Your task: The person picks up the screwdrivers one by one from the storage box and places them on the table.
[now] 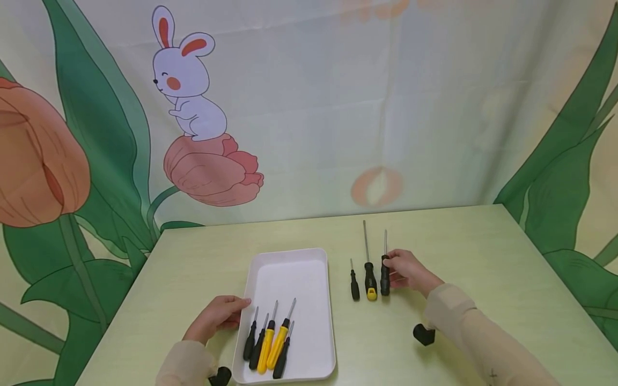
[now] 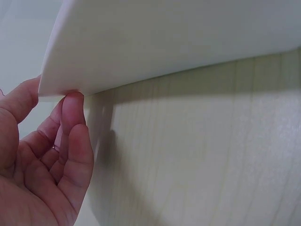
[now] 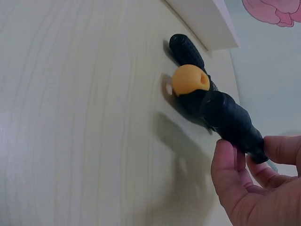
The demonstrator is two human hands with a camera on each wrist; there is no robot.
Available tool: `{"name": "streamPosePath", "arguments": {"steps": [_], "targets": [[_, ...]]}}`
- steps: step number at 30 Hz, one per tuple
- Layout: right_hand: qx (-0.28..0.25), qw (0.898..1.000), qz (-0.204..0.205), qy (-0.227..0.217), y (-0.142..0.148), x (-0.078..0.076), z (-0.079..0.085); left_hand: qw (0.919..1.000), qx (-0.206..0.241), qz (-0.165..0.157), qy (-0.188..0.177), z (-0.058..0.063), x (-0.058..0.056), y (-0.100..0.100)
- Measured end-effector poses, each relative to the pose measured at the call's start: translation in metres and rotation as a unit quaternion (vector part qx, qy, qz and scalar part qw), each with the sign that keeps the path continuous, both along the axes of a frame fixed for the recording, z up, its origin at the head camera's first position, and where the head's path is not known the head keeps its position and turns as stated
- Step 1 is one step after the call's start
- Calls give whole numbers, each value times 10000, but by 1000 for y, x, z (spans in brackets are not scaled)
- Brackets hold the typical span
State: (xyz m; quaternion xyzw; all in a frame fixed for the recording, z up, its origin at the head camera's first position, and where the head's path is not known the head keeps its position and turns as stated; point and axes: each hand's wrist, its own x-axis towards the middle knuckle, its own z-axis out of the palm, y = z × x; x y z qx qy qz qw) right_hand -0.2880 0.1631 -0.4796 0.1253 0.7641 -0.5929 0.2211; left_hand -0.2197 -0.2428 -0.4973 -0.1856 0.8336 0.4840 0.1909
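1. Counter [image 1: 483,252]: pale wood-grain surface carrying every item. A printed backdrop with a rabbit [image 1: 185,80] hangs at 12 o'clock.
2. White tray [image 1: 294,279]: lies at roughly 7 o'clock from the counter centre. Five screwdrivers, black and yellow handled [image 1: 267,343], rest in its near end, blades pointing toward 12 o'clock.
3. Left hand [image 1: 217,316]: at the tray's 9 o'clock edge. The left wrist view shows fingertips [image 2: 70,101] touching the tray rim [image 2: 141,56], with the fingers loosely bent and nothing enclosed.
4. Right hand [image 1: 410,273]: at 3 o'clock from the tray. Thumb and fingertips pinch the handle of the black screwdriver [image 1: 384,276], the rightmost of three lying on the counter.
5. Neighbouring tools: a black driver with a yellow cap [image 1: 370,281] lies just beside the pinched one, and a short black driver [image 1: 354,284] sits at its 9 o'clock. The right wrist view shows the handles crowded together [image 3: 190,80].
6. Hazards, as judged:
   - The pinch sits at the handle's blade end; the tool could pivot and drop.
   - Close spacing could knock the yellow-capped driver into a roll.
   - Light rim contact may let the tray slide.
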Motion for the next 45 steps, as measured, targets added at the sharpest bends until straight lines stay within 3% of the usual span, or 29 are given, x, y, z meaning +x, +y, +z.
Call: {"name": "streamPosePath", "arguments": {"steps": [26,45], "targets": [[438,9990,-48,-93,0,-7,-23,10000,40,19,65,-1,0,0],[1491,9883,74,321,-9,-8,-25,10000,65,64,-7,-3,-1,-1]]}}
